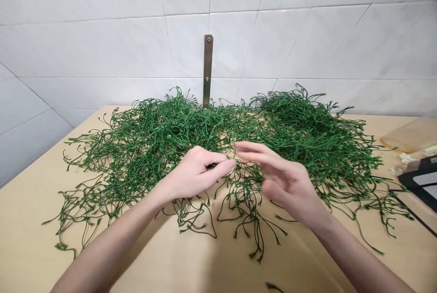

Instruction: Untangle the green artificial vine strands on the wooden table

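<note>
A wide heap of green artificial plant strands [164, 138] lies spread over a pale wooden table [30, 238], reaching the tiled wall. My left hand [196, 174] hovers over the heap's front edge, its fingers curled and pinched on a thin green strand [234, 145] that sticks up between both hands. My right hand [283, 179] meets it from the right, fingers stretched out and slightly blurred, fingertips touching the same strand. Loose strand ends hang toward me below both hands.
A metal bracket [208, 69] is screwed upright to the white tiled wall behind the heap. At the right edge lie a translucent orange container [411, 137] and a dark flat object [421, 181]. A stray green piece [273, 287] lies near the front.
</note>
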`<state>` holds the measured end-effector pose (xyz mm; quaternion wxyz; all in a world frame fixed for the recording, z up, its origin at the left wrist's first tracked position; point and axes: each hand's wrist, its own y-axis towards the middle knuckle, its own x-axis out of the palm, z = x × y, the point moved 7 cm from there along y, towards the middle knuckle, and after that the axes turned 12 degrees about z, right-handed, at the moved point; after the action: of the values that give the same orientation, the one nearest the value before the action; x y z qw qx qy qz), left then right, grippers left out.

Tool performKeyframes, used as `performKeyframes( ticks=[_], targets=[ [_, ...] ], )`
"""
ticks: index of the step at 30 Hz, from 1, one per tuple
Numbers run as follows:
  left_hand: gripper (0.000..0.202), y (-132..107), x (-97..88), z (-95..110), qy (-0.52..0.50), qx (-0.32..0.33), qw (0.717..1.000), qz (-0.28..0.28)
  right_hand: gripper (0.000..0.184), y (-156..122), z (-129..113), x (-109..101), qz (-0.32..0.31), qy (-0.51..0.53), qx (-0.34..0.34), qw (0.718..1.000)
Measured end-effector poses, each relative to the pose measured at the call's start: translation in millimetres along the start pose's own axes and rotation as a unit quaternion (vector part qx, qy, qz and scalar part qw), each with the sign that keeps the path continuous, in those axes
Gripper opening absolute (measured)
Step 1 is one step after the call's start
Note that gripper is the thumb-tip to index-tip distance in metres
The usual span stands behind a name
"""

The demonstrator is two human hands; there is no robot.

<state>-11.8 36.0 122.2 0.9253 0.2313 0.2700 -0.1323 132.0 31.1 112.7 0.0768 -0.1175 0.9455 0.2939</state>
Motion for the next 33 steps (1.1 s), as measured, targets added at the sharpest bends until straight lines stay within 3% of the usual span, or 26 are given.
performKeyframes(
  ticks=[3, 6, 11, 14, 17, 22, 24, 27, 30, 33],
  targets=[
    [0.046, -1, 3.8, -1, -0.079, -0.051, 0.995, -0.038, 0.042, 1, -16, 2, 0.012, -0.097, -0.104, 0.990],
    [0.047, -1, 5.7, -2, -0.108, -0.071, 0.990, -0.054, 0.038, -1, -27, 6, 0.033, -0.196, -0.212, 0.957],
    [0.040, 1, 8.9, -3, -0.080, -0.056, 0.992, -0.078, 0.018, -4, -29, 5, 0.042, -0.256, -0.260, 0.930],
    [0.036, 2, 10.4, -1, -0.048, -0.013, 0.996, -0.073, 0.016, -3, -26, 6, 0.034, -0.250, -0.229, 0.940],
    [0.030, 2, 9.4, 3, 0.002, 0.030, 0.999, -0.045, 0.018, -1, -19, 6, 0.031, -0.225, -0.154, 0.962],
    [0.025, -3, 12.1, 7, 0.076, 0.077, 0.994, -0.035, 0.034, 1, 8, 1, 0.036, -0.100, 0.100, 0.989],
    [0.023, -4, 12.5, 13, 0.143, 0.159, 0.977, -0.005, 0.039, -2, 15, 5, 0.031, 0.007, 0.188, 0.982],
    [0.033, -7, 15.1, 18, 0.249, 0.268, 0.929, 0.053, 0.042, -7, 22, 17, 0.026, 0.162, 0.279, 0.946],
    [0.038, -8, 14.5, 18, 0.271, 0.280, 0.917, 0.087, 0.046, -10, 28, 24, 0.034, 0.225, 0.300, 0.926],
    [0.038, -6, 5.5, 20, 0.197, 0.206, 0.954, 0.093, 0.045, -8, 24, 16, 0.035, 0.170, 0.202, 0.964]
  ],
)
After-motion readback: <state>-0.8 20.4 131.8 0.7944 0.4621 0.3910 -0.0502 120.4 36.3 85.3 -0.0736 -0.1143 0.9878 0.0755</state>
